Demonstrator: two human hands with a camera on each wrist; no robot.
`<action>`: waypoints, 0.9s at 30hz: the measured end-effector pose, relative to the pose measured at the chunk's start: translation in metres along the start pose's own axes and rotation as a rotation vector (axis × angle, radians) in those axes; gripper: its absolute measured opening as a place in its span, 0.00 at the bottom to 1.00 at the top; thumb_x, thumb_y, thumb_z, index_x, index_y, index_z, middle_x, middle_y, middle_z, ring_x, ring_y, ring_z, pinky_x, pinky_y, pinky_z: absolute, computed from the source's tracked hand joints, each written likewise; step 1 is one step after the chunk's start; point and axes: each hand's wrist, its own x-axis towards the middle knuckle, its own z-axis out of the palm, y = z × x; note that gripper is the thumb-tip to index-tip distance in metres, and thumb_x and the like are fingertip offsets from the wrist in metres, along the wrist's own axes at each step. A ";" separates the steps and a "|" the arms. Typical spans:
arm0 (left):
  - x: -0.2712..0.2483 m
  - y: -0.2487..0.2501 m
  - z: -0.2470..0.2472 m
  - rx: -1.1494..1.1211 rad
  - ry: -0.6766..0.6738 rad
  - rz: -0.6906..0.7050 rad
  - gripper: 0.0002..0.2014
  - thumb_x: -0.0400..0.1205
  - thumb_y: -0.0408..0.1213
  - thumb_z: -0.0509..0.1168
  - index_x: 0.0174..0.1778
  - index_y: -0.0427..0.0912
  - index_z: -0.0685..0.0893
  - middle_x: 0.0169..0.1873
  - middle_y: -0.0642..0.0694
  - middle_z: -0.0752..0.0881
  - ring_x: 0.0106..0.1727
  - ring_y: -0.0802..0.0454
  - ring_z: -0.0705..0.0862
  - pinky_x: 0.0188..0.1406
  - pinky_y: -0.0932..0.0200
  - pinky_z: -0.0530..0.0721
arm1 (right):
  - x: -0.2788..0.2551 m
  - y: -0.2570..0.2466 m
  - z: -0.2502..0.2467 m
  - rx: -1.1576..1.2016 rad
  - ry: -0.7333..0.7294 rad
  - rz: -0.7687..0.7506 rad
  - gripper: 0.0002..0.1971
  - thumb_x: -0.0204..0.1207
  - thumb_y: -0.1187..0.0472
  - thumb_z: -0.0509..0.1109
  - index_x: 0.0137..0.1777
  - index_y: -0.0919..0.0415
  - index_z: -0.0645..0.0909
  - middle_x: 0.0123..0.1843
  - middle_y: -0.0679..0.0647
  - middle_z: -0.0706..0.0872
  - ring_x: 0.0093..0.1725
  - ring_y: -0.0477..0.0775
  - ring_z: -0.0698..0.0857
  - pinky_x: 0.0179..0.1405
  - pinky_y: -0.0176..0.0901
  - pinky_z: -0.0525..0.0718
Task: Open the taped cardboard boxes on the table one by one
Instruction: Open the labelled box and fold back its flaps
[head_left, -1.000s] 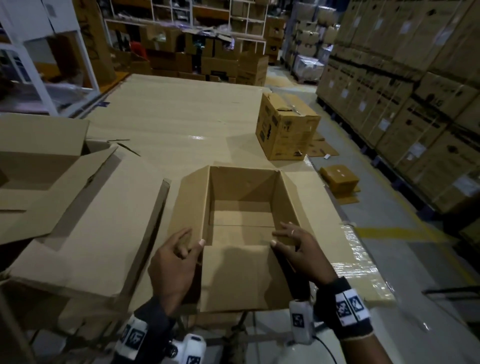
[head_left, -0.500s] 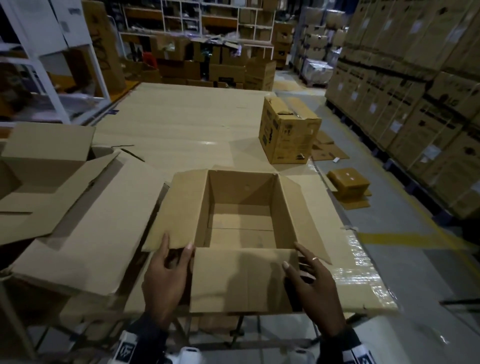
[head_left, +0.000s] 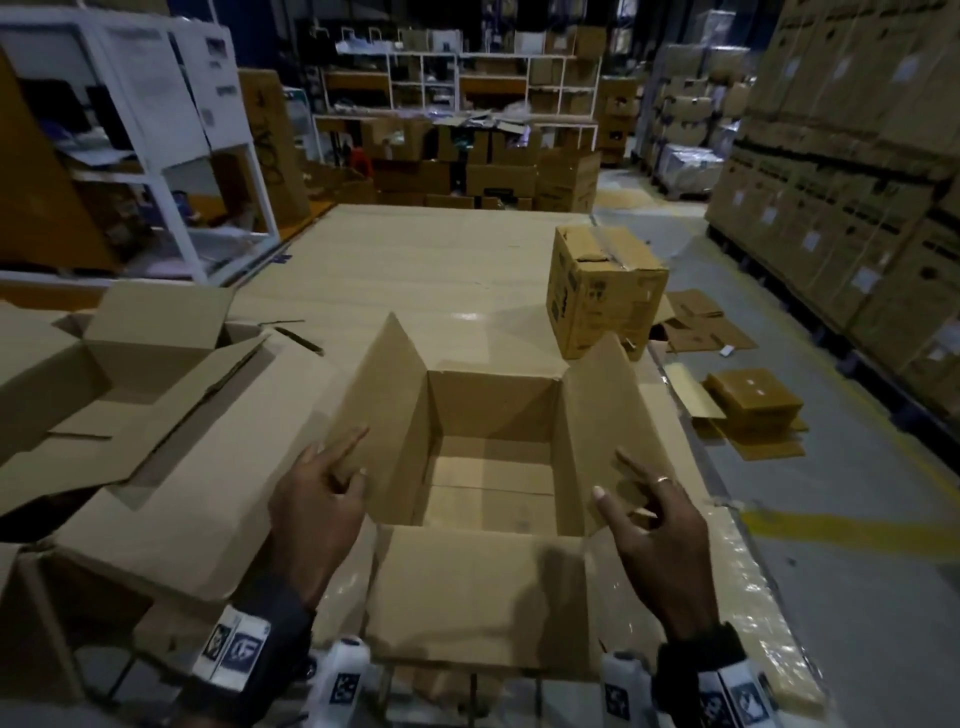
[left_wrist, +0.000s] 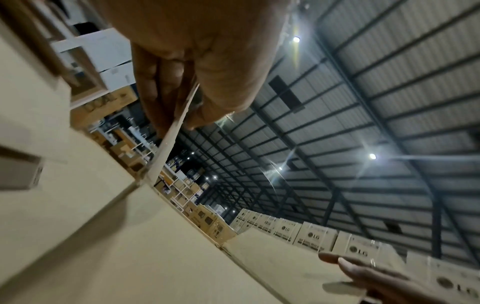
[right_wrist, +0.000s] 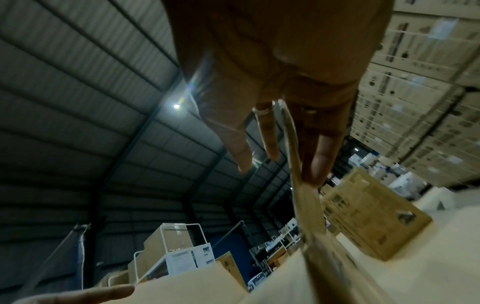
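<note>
An open, empty cardboard box (head_left: 493, 405) stands at the table's near edge, its near flap (head_left: 478, 592) folded out toward me. My left hand (head_left: 317, 509) pinches the raised left flap (head_left: 384, 395); in the left wrist view the flap's edge (left_wrist: 166, 148) runs between thumb and fingers (left_wrist: 153, 92). My right hand (head_left: 660, 530) pinches the raised right flap (head_left: 597, 405), whose edge (right_wrist: 303, 195) passes between its fingers (right_wrist: 322, 156). A taped, closed box (head_left: 608, 296) stands farther back on the right, also seen in the right wrist view (right_wrist: 369, 216).
Opened boxes with spread flaps (head_left: 156, 364) crowd the table's left side. The table (head_left: 415, 260) runs far back. Flattened cardboard (head_left: 748, 405) lies on the floor to the right, beside tall stacked cartons (head_left: 857, 182). A white shelf (head_left: 171, 130) stands at the left.
Both hands left the near flap, moved outward and took hold of the side flaps. Those flaps, spread outward half a second ago, now stand more upright.
</note>
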 end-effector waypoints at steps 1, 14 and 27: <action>0.002 0.004 0.001 0.064 -0.037 0.009 0.29 0.78 0.31 0.76 0.73 0.59 0.83 0.61 0.40 0.88 0.47 0.47 0.88 0.56 0.42 0.89 | 0.006 0.001 -0.001 -0.043 -0.025 -0.041 0.26 0.77 0.51 0.77 0.76 0.47 0.79 0.67 0.44 0.84 0.59 0.45 0.85 0.56 0.47 0.89; 0.014 0.009 -0.005 0.257 -0.088 0.112 0.41 0.74 0.26 0.79 0.80 0.59 0.74 0.35 0.43 0.91 0.26 0.54 0.82 0.32 0.54 0.89 | 0.050 0.003 0.014 -0.209 -0.064 -0.196 0.12 0.81 0.62 0.72 0.61 0.56 0.91 0.44 0.59 0.95 0.37 0.62 0.92 0.40 0.59 0.91; 0.059 0.015 -0.114 0.216 0.236 0.222 0.42 0.78 0.26 0.76 0.84 0.59 0.68 0.57 0.41 0.92 0.48 0.45 0.92 0.45 0.45 0.94 | 0.072 -0.124 0.041 -0.009 0.164 -0.455 0.18 0.68 0.74 0.83 0.57 0.61 0.92 0.34 0.65 0.92 0.25 0.63 0.84 0.32 0.55 0.87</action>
